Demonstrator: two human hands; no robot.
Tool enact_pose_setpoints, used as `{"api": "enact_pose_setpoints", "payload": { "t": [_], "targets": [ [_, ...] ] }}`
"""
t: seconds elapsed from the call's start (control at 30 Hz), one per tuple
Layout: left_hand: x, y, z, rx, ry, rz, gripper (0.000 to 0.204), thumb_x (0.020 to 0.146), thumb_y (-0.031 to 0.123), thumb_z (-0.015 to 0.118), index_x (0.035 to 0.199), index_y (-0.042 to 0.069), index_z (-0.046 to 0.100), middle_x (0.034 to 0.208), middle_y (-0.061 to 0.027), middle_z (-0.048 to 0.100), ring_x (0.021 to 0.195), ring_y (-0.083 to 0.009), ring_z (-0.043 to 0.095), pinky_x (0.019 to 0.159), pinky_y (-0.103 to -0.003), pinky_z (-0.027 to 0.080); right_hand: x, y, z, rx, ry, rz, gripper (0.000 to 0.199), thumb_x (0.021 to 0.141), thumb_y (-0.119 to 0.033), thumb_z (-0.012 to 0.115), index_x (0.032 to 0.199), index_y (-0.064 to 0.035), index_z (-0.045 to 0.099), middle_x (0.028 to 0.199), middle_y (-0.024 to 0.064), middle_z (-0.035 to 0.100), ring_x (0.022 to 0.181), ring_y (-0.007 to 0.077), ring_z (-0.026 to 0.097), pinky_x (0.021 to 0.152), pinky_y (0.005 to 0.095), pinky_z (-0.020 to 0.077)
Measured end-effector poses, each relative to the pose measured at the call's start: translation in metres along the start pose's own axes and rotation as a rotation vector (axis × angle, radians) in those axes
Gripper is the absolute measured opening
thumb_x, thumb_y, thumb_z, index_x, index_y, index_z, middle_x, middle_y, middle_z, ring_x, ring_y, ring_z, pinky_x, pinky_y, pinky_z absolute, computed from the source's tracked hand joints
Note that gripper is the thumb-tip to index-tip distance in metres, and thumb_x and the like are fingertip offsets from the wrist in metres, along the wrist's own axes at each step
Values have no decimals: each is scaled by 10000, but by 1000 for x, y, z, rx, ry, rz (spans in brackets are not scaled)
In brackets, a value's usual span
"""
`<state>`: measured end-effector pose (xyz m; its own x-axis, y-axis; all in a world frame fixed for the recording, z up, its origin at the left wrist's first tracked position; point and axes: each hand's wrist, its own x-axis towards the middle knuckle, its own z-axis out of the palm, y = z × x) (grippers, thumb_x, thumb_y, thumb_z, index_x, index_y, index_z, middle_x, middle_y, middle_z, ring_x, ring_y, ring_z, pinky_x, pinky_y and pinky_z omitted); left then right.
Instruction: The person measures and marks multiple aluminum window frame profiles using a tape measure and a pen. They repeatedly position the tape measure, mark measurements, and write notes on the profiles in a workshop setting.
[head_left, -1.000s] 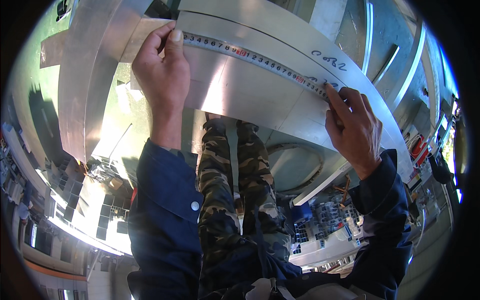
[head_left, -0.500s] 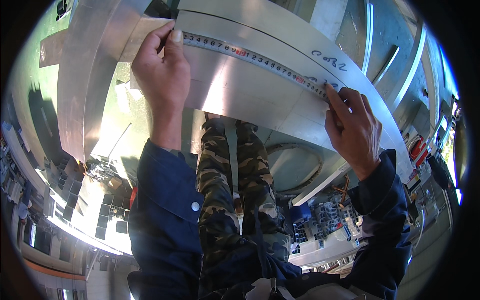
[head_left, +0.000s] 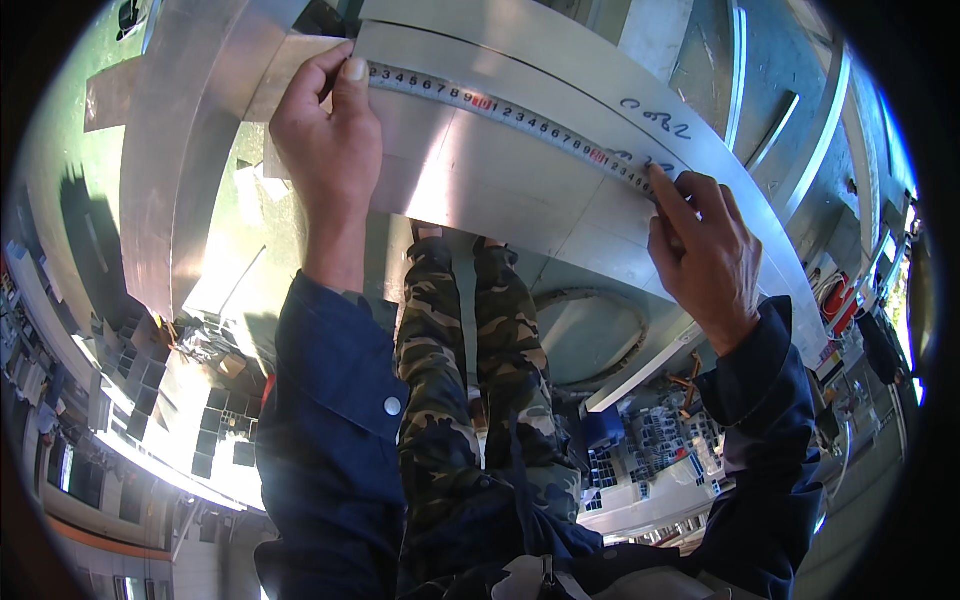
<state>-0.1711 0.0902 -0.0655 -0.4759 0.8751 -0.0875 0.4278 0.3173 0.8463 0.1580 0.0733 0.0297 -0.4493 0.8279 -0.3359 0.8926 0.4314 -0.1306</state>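
Left hand (head_left: pixel 325 135) pinches my tape measure (head_left: pixel 510 112) flat at ten o'clock; right hand (head_left: pixel 705 250) presses its far end on the metal sheet (head_left: pixel 490 190) at two o'clock.

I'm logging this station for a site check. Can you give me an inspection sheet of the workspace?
Surface: bare metal sheet, sunlit, handwritten marks near its far edge.
Job's things: measuring tape stretched flat across the sheet.
Clutter: stacked metal profiles on the floor, lower right.
Grippers: left hand pins one tape end; right hand presses the other.
Cables: nothing seen.
Surroundings: green floor, metal profile ends lower left.
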Motion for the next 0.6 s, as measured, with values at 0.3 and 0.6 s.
{"api": "enact_pose_setpoints", "payload": {
  "t": [0.3,0.6],
  "targets": [
    [0,-5,1,-41,23,29,237,977,174,702,1159,25,731,1055,-109,759,988,-226,709,884,-348,550,0,0,2,31,-1,9,356,897,-145,734,1253,-150,732,1075,69,664,975,220,668,669,340,612],
    [-3,0,3,-44,2,-25,252,986,203,701,1117,-10,730,1017,-97,742,943,-168,672,854,-301,527,-3,4,4,34,17,16,353,909,-151,721,1261,-152,723,1065,63,661,970,226,662,662,337,608]
  ]
}}
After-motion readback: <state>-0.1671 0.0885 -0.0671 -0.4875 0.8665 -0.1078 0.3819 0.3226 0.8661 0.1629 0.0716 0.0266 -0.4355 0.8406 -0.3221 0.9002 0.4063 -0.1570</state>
